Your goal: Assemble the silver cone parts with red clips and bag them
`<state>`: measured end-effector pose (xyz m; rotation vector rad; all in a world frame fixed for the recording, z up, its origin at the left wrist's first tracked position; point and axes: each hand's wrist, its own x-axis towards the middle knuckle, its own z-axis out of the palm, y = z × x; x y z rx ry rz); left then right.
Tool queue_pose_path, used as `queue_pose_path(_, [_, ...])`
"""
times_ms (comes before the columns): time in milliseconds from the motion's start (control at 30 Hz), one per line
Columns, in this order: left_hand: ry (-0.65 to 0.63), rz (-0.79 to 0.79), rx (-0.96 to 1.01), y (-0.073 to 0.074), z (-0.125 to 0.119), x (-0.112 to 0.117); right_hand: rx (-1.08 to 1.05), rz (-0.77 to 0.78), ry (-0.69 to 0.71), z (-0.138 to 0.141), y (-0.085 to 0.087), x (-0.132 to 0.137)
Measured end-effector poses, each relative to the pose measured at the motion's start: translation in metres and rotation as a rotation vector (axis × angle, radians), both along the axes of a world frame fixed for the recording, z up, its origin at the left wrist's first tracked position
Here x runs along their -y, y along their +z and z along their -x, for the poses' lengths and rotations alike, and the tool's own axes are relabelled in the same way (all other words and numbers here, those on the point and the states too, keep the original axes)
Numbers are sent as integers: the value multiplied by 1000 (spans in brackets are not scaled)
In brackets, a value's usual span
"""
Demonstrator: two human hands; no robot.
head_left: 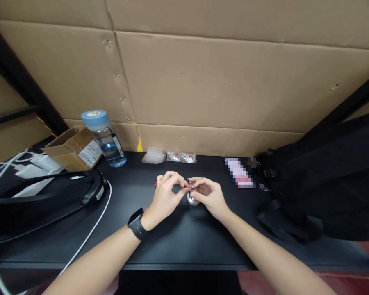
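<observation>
My left hand (168, 192), with a black watch on its wrist, is closed in a pinch on a small red piece (186, 186). My right hand (211, 197) is closed on a thin shiny metal piece (190, 184) seen nearly edge-on. The fingertips of both hands meet around these two parts, so their exact contact is hidden. Just below the fingers a round silver metal part (192, 200) shows, partly covered by my right thumb. Another bit of red (156, 185) peeks out beyond my left hand's knuckles.
At the back of the black table (184, 246) lie bagged round metal parts (181, 157) and a stack of clear packets (154, 156). A water bottle (107, 141), an open carton (75, 149), white cables and a black case (89, 192) stand left. A black backpack (322, 184) is right.
</observation>
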<state>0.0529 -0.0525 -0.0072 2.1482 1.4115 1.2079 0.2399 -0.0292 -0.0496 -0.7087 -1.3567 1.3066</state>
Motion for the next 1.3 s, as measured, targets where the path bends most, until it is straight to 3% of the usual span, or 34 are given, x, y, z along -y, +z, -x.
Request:
queue_pose_path(267, [28, -5, 61, -8, 2, -2, 103, -72, -8, -4, 4, 0])
queue_pose_path(400, [32, -19, 79, -12, 5, -5, 306, -251, -56, -10, 11, 1])
queue_pose_path(633, [-19, 10, 80, -13, 3, -6, 465, -380, -122, -12, 20, 4])
queue_pose_path(833, [-99, 24, 226, -9, 2, -3, 541, -432, -110, -14, 18, 0])
queue_pose_path(1033, [-145, 97, -50, -11, 1, -2, 566, -452, -92, -15, 21, 1])
queue_pose_path(1300, [-104, 123, -206, -16, 5, -10, 643, -439, -133, -20, 14, -9])
